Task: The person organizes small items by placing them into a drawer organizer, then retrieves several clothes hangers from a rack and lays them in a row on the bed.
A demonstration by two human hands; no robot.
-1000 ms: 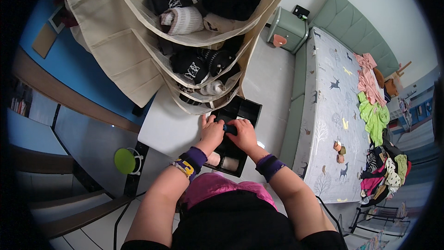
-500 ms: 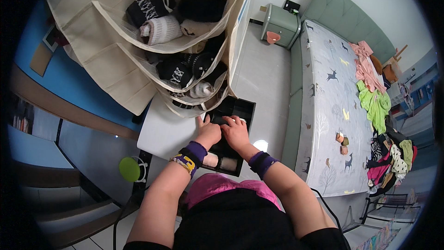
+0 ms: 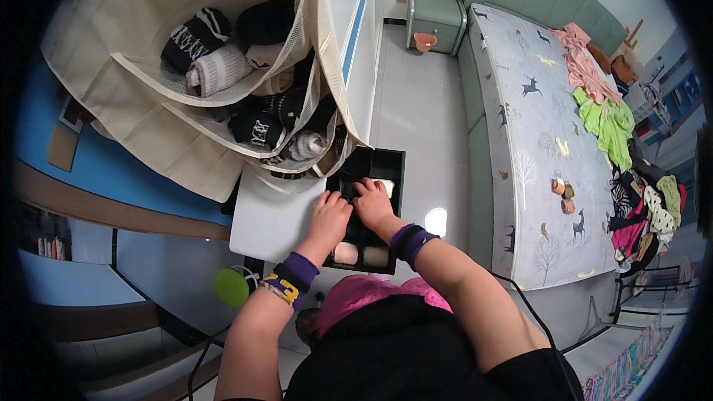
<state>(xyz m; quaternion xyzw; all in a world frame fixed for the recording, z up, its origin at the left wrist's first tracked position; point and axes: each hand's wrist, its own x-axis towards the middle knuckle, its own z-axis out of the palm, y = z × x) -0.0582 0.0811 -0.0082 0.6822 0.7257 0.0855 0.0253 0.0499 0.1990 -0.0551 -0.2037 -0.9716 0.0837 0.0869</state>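
Observation:
Both hands are at a black divided box (image 3: 399,212) in front of me. My left hand (image 3: 330,220) is over its left side, fingers bent together and closed; what lies under the fingertips is hidden. My right hand (image 3: 373,206) reaches into a compartment with curled, closed fingers, right beside a pale rolled cloth (image 3: 385,187). Whatever its fingertips grip is hidden. In the near compartments sit a pinkish rolled cloth (image 3: 345,253) and a beige rolled cloth (image 3: 376,256). The box stands against a white surface (image 3: 271,219) on its left.
A beige hanging organizer (image 3: 178,141) with mesh pockets of rolled socks (image 3: 219,70) overhangs the box at upper left. A bed (image 3: 520,171) stands at right with a clothes pile (image 3: 650,215) and small rolled bundles (image 3: 566,197). A green nightstand (image 3: 434,18) is beyond; a green stool (image 3: 232,287) at lower left.
The view has shifted, moving the organizer leftward in the picture. My left hand's thumb no longer sticks up, and the hands sit slightly farther apart. More of the pale cloth shows beside my right hand.

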